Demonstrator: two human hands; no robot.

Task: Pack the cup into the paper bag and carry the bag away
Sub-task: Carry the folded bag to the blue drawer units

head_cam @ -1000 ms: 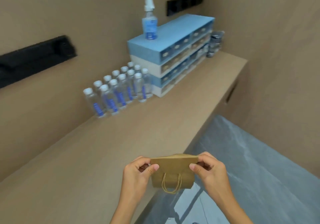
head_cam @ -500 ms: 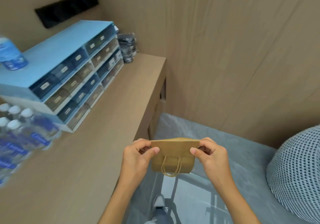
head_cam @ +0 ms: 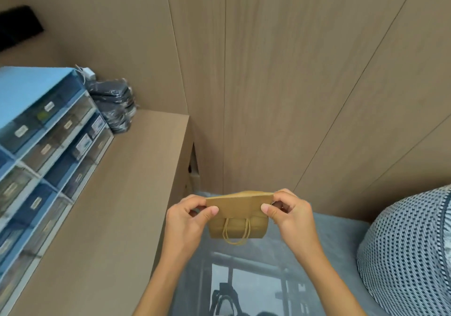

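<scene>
A small brown paper bag (head_cam: 238, 212) with twine handles hanging down its front is held in the air in front of me, over the grey floor. My left hand (head_cam: 188, 220) pinches its upper left corner and my right hand (head_cam: 290, 214) pinches its upper right corner. The bag's top edge looks flat and closed. No cup is visible; whether one is inside the bag cannot be told.
A tan counter (head_cam: 117, 213) runs along the left with a blue and white drawer organiser (head_cam: 46, 140) and a stack of dark wrapped packets (head_cam: 113, 103). Wood-panel walls (head_cam: 280, 71) close the space ahead. A dotted cushion-like object (head_cam: 410, 249) sits at the right over the grey floor (head_cam: 336, 237).
The view has swung right: the water bottles and spray bottle have left the frame, and the dotted object has come in. Both hands keep the same hold on the bag.
</scene>
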